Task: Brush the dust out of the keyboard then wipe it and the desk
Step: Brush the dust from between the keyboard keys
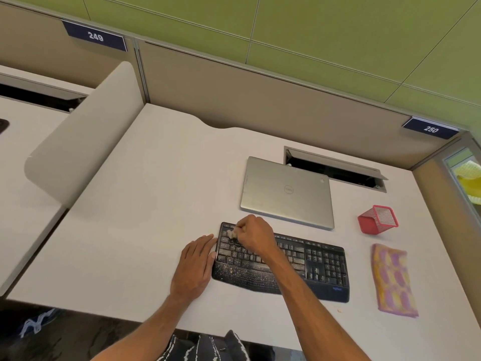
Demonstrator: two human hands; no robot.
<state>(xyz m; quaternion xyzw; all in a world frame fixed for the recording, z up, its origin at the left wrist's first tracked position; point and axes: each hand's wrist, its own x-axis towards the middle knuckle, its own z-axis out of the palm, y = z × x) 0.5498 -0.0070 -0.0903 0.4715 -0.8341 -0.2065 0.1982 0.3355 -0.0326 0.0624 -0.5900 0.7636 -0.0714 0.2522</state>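
A black keyboard (320, 267) speckled with pale dust lies on the white desk (145, 204). My right hand (256, 237) is closed around a small brush whose pale bristles (231, 233) touch the keys at the keyboard's upper left corner. My left hand (194, 268) lies flat on the desk, its fingers spread and resting against the keyboard's left edge. A folded pink and yellow cloth (393, 280) lies on the desk to the right of the keyboard.
A closed silver laptop (286, 194) sits behind the keyboard. A red mesh pen holder (378, 218) lies tipped on its side at the right. An open cable hatch (335, 168) is behind the laptop. A rounded divider panel (86, 136) borders the desk's left side.
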